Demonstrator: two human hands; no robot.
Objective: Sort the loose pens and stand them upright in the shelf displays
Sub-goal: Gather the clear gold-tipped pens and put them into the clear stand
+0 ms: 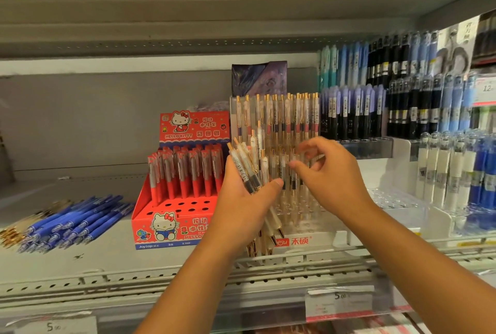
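Note:
My left hand (243, 207) grips a bundle of white and gold pens (251, 164) in front of the clear display rack (308, 237). Their gold tips stick out below my palm. More white and gold pens (279, 116) stand upright in the rack's back rows. My right hand (330, 172) hovers just right of the bundle, over the rack's front rows, fingers loosely curled and blurred, holding nothing that I can see. A loose pile of blue pens (77, 221) lies flat on the shelf at the left, with a few gold-tipped pens (10, 234) at its left edge.
A red cartoon-cat display box (171, 229) with upright red pens (185, 172) stands left of the clear rack. Racks of black, purple and blue pens (375, 108) fill the right. The shelf rail (268, 272) with price tags runs along the front. An upper shelf hangs overhead.

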